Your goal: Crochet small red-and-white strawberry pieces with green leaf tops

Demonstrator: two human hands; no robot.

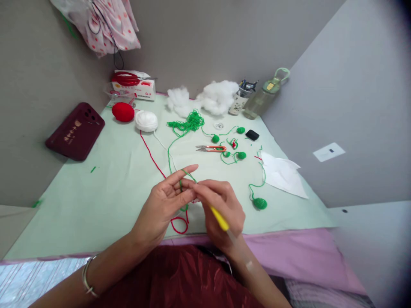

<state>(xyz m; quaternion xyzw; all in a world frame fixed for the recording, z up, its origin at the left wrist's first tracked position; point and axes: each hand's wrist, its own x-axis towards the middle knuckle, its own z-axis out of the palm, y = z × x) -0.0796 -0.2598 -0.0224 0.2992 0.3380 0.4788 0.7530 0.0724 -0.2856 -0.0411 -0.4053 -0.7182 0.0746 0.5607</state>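
Observation:
My left hand (157, 209) pinches a small piece of crochet work between thumb and fingers, mostly hidden by them. Green yarn (187, 173) runs over its raised index finger. Closed around a crochet hook with a yellow handle (220, 218) is my right hand (224, 203), its fingertips meeting the left thumb; the hook's tip cannot be made out. Below the hands hangs a loop of red yarn (179, 225). From a loose green yarn heap (192, 121), a strand leads to my left hand. Red and white strands also lead towards it.
Farther back are a red yarn ball (123, 112), a white yarn ball (146, 121), white stuffing (218, 97) and a bottle (265, 96). Orange thread snips (212, 149) lie near small green crocheted balls (241, 155). A phone (77, 131) leans at left; white paper (284, 173) lies right.

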